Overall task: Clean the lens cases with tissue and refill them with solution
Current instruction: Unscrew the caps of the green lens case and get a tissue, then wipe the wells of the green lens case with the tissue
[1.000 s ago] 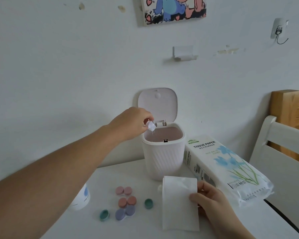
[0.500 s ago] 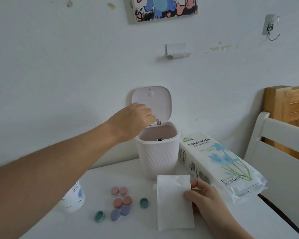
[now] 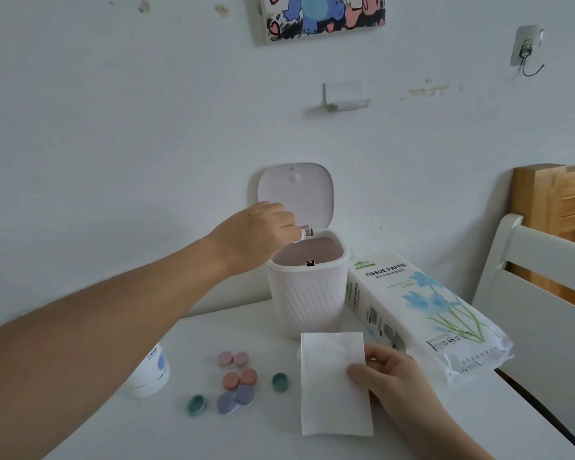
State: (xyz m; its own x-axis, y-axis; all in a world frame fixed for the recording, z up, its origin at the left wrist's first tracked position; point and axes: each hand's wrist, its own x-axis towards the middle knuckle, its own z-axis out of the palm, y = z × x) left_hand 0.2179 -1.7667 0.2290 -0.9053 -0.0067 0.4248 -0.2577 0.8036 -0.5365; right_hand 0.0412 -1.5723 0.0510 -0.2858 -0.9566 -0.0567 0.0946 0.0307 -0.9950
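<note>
My left hand (image 3: pixel 258 232) reaches over the rim of the open white bin (image 3: pixel 306 297) and pinches a small clear lens case (image 3: pixel 305 232), mostly hidden by my fingers. My right hand (image 3: pixel 384 376) holds a white tissue (image 3: pixel 332 383) by its right edge above the table. On the table lie a pink lens case (image 3: pixel 233 359), an orange one (image 3: pixel 239 378) and a purple one (image 3: pixel 235 398), all capped. Two loose green caps (image 3: pixel 196 404) (image 3: pixel 280 381) sit on either side of them. The white solution bottle (image 3: pixel 153 370) stands half hidden behind my left forearm.
The bin's lid (image 3: pixel 296 194) stands upright against the wall. A pack of tissue paper (image 3: pixel 422 313) lies to the right of the bin. A white chair (image 3: pixel 538 293) and wooden furniture (image 3: pixel 558 210) stand past the table's right edge.
My left hand has closed in over the bin's rim, and the clear case now shows less between my fingers. My right hand still holds the tissue in much the same place.
</note>
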